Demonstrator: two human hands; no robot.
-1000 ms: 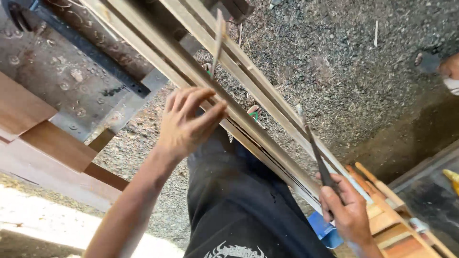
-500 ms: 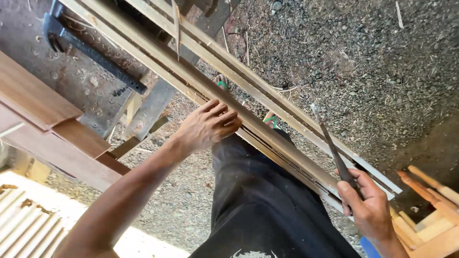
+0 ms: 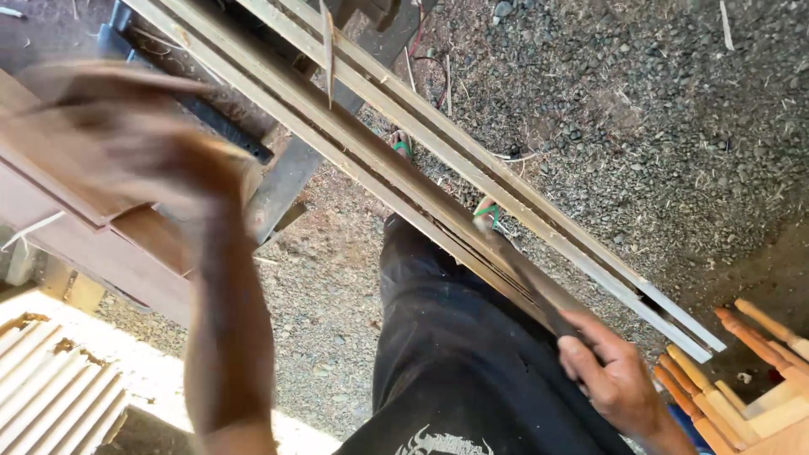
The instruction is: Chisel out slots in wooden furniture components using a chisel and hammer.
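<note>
My right-hand fingers [image 3: 590,354] close on a dark, dull metal blade [image 3: 522,282]; long pale wooden slats [image 3: 404,160] across the frame's middle look rough-sawn and matt, above coarse grey gravel [image 3: 640,126].

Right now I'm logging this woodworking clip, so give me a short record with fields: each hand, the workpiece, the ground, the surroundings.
left hand: left hand raised, motion-blurred, holding nothing visible
right hand: right hand grips a dark flat tool lying along the strips
workpiece: long wooden strips running diagonally
ground: gravel with sawdust
surroundings: turned wooden legs at lower right; brown boards at left
</note>
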